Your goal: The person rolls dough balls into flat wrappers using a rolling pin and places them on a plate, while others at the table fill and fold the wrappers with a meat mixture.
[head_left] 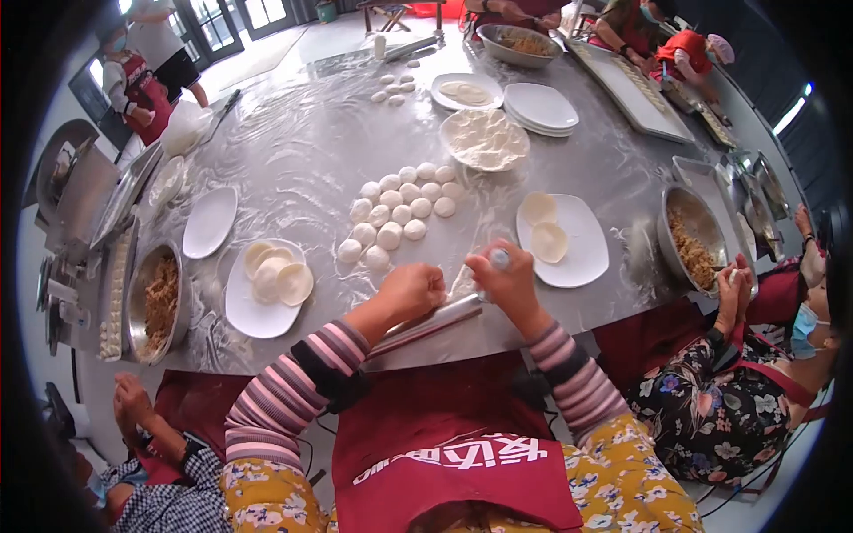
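My left hand [414, 291] is closed near the table's front edge, by a metal tray-like strip [426, 327]; what it pinches, if anything, is too small to name. My right hand [505, 274] is wrapped round a rolling pin [499, 258], whose rounded end shows above the fingers. Beyond both hands lies a group of small dough rounds [402, 214] on the floured table. Flat dough wrappers lie on a white plate [582, 240] to the right and overlap on another white plate [244, 311] to the left.
A bowl of flour [484, 140] stands beyond the dough. Bowls of filling stand at the left [160, 302] and right [691, 240]. Stacked plates [542, 108] and a long tray [631, 93] lie farther back. People sit close on both sides; others stand around the far table.
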